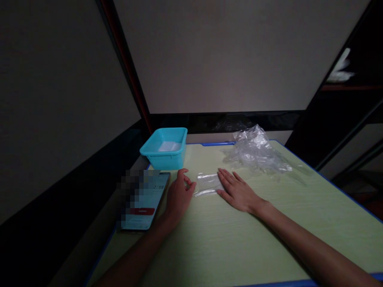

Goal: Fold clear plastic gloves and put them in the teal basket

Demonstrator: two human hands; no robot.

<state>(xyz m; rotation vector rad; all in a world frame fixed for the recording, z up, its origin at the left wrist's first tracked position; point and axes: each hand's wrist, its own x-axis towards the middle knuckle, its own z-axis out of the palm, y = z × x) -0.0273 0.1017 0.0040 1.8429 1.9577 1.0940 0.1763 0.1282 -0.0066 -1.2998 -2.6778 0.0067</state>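
A small clear plastic bag (207,182) lies flat on the table between my hands. My right hand (236,191) is open and lies palm down, its fingers stretched over the right end of the bag. My left hand (179,193) rests on its side at the left end, thumb and fingers loosely bent and apart, with nothing visible in them. Its thumb tip is close to the bag's left edge; whether it touches cannot be made out. The palm side of my right hand is hidden.
A turquoise plastic basket (167,160) with something white inside stands at the back left. A phone (142,217) lies left of my left hand. A heap of clear plastic bags (257,149) is at the back right. The pale table (215,247) has blue edges and meets a wall.
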